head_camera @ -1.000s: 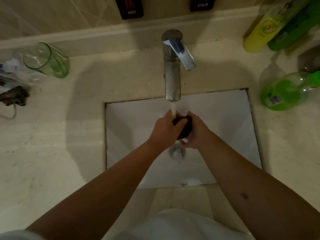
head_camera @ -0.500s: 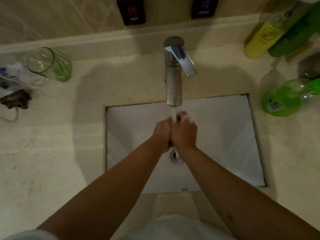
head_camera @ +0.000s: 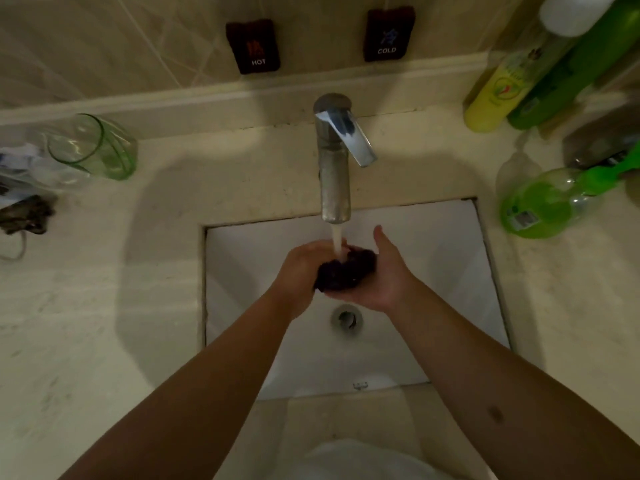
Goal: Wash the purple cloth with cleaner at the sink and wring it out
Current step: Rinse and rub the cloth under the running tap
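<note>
So the purple cloth (head_camera: 346, 271) is bunched up in the right hand (head_camera: 375, 275), palm up and cupped with the thumb sticking out. The left hand (head_camera: 304, 268) curls over it from the other side, gripping it. Water from the tap (head_camera: 334, 174) lands right on it, over the sink (head_camera: 433, 258).

Beige tiled wall (head_camera: 104, 46), marble countertop (head_camera: 86, 323), dim light.

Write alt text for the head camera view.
Two hands hold a bunched purple cloth under water running from a chrome faucet over a white sink: left hand grips it, right hand cups it, palm up. Green bottles stand right, a green glass left.
</note>
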